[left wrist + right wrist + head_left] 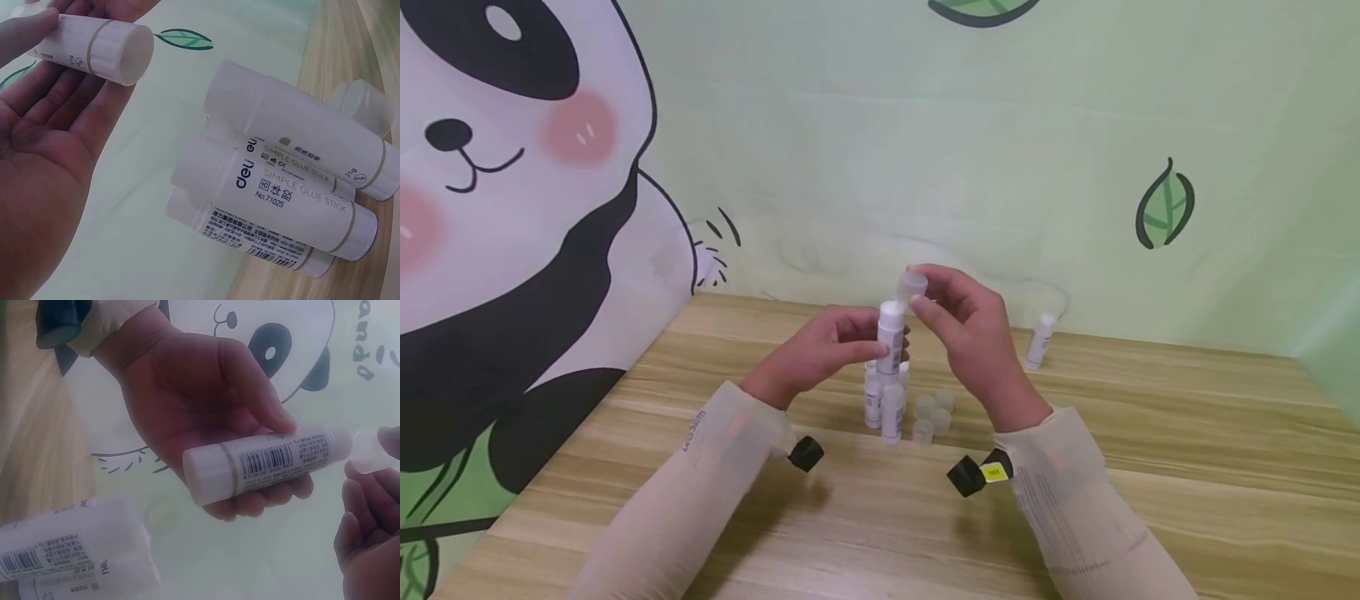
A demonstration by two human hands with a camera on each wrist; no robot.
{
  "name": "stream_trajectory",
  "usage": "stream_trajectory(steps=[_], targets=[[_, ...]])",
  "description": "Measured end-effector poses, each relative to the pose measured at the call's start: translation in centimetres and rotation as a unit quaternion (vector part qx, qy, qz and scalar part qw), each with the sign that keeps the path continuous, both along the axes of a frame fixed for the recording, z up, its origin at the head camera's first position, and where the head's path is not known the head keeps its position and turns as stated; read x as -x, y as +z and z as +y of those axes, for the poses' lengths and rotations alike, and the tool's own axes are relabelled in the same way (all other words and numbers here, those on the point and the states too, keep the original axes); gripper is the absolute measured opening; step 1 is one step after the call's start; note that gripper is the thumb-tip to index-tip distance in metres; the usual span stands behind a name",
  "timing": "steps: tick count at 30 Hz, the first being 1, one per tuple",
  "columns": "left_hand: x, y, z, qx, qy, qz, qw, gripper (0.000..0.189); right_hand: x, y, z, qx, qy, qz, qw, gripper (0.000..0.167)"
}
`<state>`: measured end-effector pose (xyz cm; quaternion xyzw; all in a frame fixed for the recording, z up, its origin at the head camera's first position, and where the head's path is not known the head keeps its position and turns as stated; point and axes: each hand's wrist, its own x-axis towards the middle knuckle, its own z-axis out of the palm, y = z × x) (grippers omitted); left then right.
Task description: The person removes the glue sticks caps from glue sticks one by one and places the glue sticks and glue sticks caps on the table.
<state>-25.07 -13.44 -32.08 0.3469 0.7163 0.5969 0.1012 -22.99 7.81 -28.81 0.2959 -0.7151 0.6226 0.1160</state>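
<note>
My left hand [820, 354] grips a white glue stick [891, 340] upright between thumb and fingers, above a cluster of standing glue sticks [892, 417]. In the right wrist view, that held glue stick [269, 464] shows a barcode label. Between the thumb and fingers of my right hand [973, 337] is a translucent cap [912, 286], just above and to the right of the stick's top end. Whether cap and stick touch I cannot tell. The left wrist view shows the clustered glue sticks [294, 187] up close, with "SIMPLE GLUE STICK" on their labels.
Several loose translucent caps [923, 429] stand on the wooden table [865, 517], right of the cluster. One more glue stick [1039, 343] stands apart at the back right. Behind the table hangs a green backdrop [850, 150] with a panda and leaves.
</note>
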Motion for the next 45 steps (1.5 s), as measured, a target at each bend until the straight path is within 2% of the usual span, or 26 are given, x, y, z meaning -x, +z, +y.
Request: stream_trajectory(steps=[6,17,23,29,38,45], targets=[[0.1,0.1,-0.3,-0.02,0.008,0.004,0.9998,0.035,0.2,-0.1,0.0,0.002,0.002,-0.008,1.0,0.031],[0.5,-0.2,-1.0,-0.024,0.059,0.006,0.9979,0.028,1.1,-0.8,0.4,0.003,-0.004,-0.023,0.9997,0.03],[1.1,-0.8,-1.6,-0.036,0.073,0.0,0.9967,0.029,2.0,-1.8,0.7,0.001,-0.021,-0.049,0.9986,0.03],[1.7,-1.5,-2.1,-0.049,0.077,-0.006,0.9958,0.03,3.2,-3.1,1.1,-0.028,-0.042,-0.085,0.9951,0.032],[2.2,-2.3,-2.9,-0.049,0.079,-0.017,0.9956,0.032,4.9,-5.4,1.9,-0.069,-0.074,-0.099,0.9899,0.034],[2.6,-2.8,-3.3,-0.04,0.088,-0.031,0.9949,0.035,5.6,-6.7,2.2,-0.105,-0.073,-0.108,0.9859,0.035]])
